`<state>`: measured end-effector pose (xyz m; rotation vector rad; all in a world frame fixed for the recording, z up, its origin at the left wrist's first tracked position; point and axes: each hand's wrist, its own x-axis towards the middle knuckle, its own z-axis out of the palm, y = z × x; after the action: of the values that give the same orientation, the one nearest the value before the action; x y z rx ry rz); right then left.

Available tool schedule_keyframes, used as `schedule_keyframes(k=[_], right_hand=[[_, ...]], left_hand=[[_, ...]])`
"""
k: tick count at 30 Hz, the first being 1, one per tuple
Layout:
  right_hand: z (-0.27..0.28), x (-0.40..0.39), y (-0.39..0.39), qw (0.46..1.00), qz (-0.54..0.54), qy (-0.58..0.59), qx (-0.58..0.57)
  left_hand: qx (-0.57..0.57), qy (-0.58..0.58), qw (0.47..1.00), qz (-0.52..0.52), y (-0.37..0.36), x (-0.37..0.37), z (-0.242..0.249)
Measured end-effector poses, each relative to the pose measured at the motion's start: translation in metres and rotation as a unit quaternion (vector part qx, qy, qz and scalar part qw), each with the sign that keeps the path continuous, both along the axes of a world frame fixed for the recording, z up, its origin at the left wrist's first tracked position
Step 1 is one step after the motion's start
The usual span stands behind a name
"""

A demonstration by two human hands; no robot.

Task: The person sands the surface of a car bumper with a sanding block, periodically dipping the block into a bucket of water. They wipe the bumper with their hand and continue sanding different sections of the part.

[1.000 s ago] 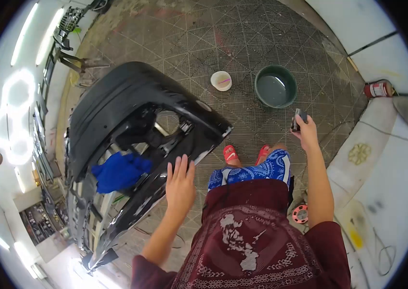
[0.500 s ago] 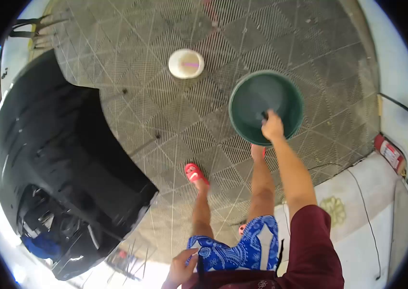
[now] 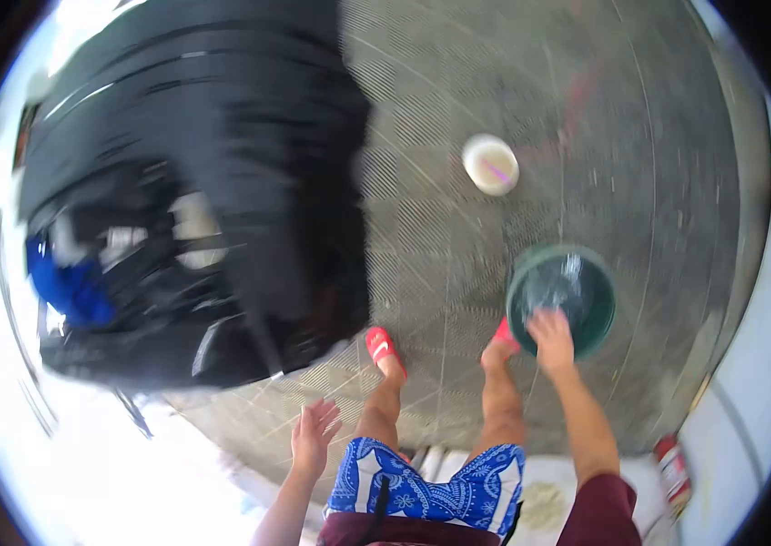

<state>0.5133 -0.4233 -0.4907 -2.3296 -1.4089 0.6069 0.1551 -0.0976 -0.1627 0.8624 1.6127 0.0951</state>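
Observation:
My right hand (image 3: 551, 341) is over the near side of a green bucket (image 3: 606, 314), its fingers spread and nothing visible in them. Water glints inside the bucket. On the lower left, my left hand (image 3: 313, 435) hangs in the air with its fingers apart, holding nothing, below the dark car part. A small white tub (image 3: 490, 165) with a pinkish streak inside stands on the patterned floor, up and left of the bucket.
A large black car front with an open engine bay (image 3: 304, 182) fills the left. A blue cloth-like item (image 3: 81, 289) lies at its edge. My feet in red slides (image 3: 384, 346) stand on the floor. A red and white container (image 3: 674, 473) is at the lower right.
The view has turned, so the car looks larger and the bucket lower. My right hand has let go of the small dark object. My left hand has risen and opened.

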Motion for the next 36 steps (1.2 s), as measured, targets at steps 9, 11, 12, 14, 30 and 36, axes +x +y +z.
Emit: schedule_keyframes(k=[9,11,12,14,30,36], right_hand=[[0.486,-0.052,0.194,0.969,0.207,-0.085,0.101],[0.551,-0.081,0.239,0.963,0.228,-0.112,0.092],[0.579,-0.09,0.264,0.96,0.236,-0.122,0.093],[0.632,-0.129,0.309,0.945,0.272,-0.155,0.091],[0.747,-0.254,0.525,0.875,0.352,-0.295,0.152],[0.678,-0.21,0.485,0.92,0.326,-0.149,0.158]], left_hand=[[0.393,-0.335,0.818,0.252,0.041,0.122,0.079],[0.464,-0.291,0.814,0.193,0.036,0.142,0.104],[0.492,-0.252,0.817,0.163,0.037,0.15,0.11],[0.512,-0.232,0.812,0.153,0.047,0.146,0.134],[0.653,-0.02,0.69,0.311,0.218,0.099,0.256],[0.617,-0.006,0.729,0.295,0.112,0.161,0.175]])
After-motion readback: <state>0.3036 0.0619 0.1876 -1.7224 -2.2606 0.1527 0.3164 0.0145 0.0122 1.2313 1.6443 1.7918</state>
